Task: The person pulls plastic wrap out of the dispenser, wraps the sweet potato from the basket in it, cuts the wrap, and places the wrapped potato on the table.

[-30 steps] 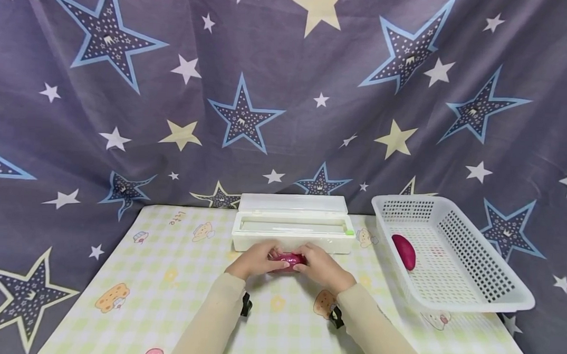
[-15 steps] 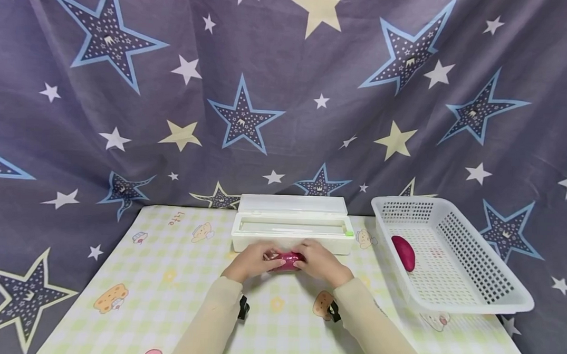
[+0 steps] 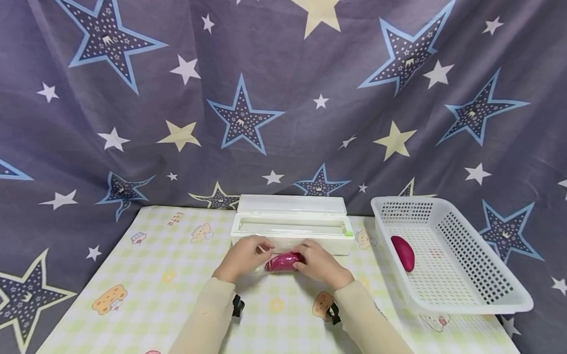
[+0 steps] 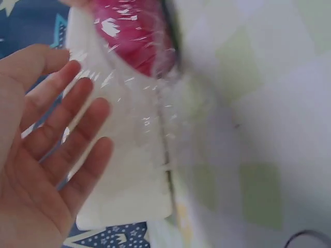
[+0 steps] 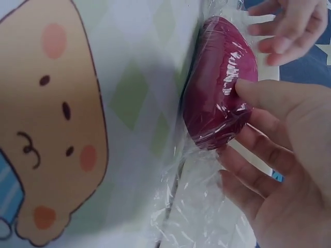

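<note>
A smooth magenta sweet potato (image 3: 281, 263), wrapped in clear cling film (image 5: 181, 222), lies before a white cling film box (image 3: 288, 231) whose lid is raised. My right hand (image 3: 321, 264) holds its right end, with the thumb on the near face and the fingers behind, as the right wrist view (image 5: 289, 155) shows. Loose film spreads past both ends of the sweet potato. Just off the left end is my left hand (image 3: 243, 258). In the left wrist view the left hand's fingers (image 4: 77, 147) are loosely spread, apart from the sweet potato.
At the right stands a white plastic basket (image 3: 468, 304) with a second magenta sweet potato (image 3: 403, 253) in it. A checked cloth (image 3: 164, 304) covers the table. A starry curtain (image 3: 288, 66) hangs right behind the box.
My left hand has let go of the sweet potato's left end and moved a little left, baring that end and its film. The right hand keeps its hold almost in place.
</note>
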Available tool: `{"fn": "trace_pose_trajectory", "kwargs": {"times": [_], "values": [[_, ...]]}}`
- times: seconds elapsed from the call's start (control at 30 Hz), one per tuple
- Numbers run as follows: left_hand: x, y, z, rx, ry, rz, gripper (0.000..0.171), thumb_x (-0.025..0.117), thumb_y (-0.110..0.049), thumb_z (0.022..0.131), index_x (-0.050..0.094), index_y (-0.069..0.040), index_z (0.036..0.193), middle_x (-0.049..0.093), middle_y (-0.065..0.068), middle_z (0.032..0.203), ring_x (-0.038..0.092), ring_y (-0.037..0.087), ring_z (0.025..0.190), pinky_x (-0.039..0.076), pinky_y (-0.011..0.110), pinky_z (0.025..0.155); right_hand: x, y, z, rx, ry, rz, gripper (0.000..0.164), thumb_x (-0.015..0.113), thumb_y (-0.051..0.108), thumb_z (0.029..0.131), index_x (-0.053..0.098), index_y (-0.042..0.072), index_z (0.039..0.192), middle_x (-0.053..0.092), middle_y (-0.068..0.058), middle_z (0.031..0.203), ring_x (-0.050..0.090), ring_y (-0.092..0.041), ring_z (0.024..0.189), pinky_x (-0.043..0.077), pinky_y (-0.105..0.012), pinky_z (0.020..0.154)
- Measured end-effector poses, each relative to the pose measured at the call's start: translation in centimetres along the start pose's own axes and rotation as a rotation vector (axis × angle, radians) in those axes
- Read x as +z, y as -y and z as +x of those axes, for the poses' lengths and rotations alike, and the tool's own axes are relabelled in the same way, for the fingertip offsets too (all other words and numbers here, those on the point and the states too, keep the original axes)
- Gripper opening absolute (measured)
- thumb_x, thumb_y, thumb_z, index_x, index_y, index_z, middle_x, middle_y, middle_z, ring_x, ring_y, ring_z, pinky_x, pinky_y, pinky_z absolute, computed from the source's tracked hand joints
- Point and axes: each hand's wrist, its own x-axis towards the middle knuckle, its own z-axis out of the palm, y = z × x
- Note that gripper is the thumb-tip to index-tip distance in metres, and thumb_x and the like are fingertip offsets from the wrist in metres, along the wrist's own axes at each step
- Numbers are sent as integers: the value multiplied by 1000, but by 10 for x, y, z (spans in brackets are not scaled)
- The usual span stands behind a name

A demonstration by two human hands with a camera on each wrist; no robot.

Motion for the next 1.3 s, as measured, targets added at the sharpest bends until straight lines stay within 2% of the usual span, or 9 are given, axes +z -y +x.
{"fn": "trace_pose_trajectory", "kwargs": {"times": [0.1,0.23,0.4,0.53,0.67,0.83,0.97,1.13,1.3], "values": [[-7,1,2,13,-133,47,12,74,-18,90,76,-20,101,70,-6,97,63,14,88,54,36,79,0,-1,-1,9,-2,14,34,71,18,94,67,2,125,62,-12,124,54,-30,120,44,-43,105],[-13,9,4,25,-304,95,18,76,-18,88,74,-17,105,68,2,104,61,23,100,51,42,89,-1,-1,-2,1,-7,30,33,72,17,94,67,3,123,63,-11,124,54,-30,120,44,-43,104],[-16,20,4,-17,-395,141,36,77,-20,87,69,-8,120,62,15,118,55,34,111,45,49,98,-3,-1,-3,11,0,41,32,71,18,94,66,4,123,61,-10,125,54,-29,121,45,-43,104],[-16,27,5,-105,-385,100,60,78,-25,87,55,0,137,52,23,133,48,41,123,39,54,105,-4,0,-4,29,6,56,32,71,18,95,65,5,123,60,-11,128,53,-29,123,44,-44,104],[-15,34,7,-230,-352,-44,82,75,-34,90,35,4,151,36,28,149,36,44,137,30,55,114,-4,0,-4,37,3,79,32,70,18,95,65,5,123,60,-10,128,53,-28,122,44,-43,104],[-11,44,7,-379,-302,-201,90,69,-43,94,23,4,155,22,29,157,27,46,142,23,55,117,-5,0,-5,36,3,114,33,70,17,95,64,3,125,59,-13,129,53,-30,123,43,-45,106],[-6,52,6,-407,-263,-257,89,66,-43,96,20,2,157,21,28,158,28,47,142,23,55,117,-4,-1,-5,39,-5,107,33,69,17,95,64,3,125,59,-13,131,52,-32,125,42,-47,107],[-3,55,3,-416,-276,-338,87,67,-41,97,18,-5,160,23,26,158,30,45,142,24,55,117,-4,-3,-5,34,-29,101,32,68,17,96,64,4,124,59,-13,130,53,-31,124,42,-46,107],[-3,55,3,-408,-277,-344,88,68,-42,96,18,-7,160,25,26,158,28,44,143,22,54,118,-7,-6,-9,48,-48,139,32,65,17,97,64,6,127,61,-11,129,58,-28,116,46,-46,102]]}}
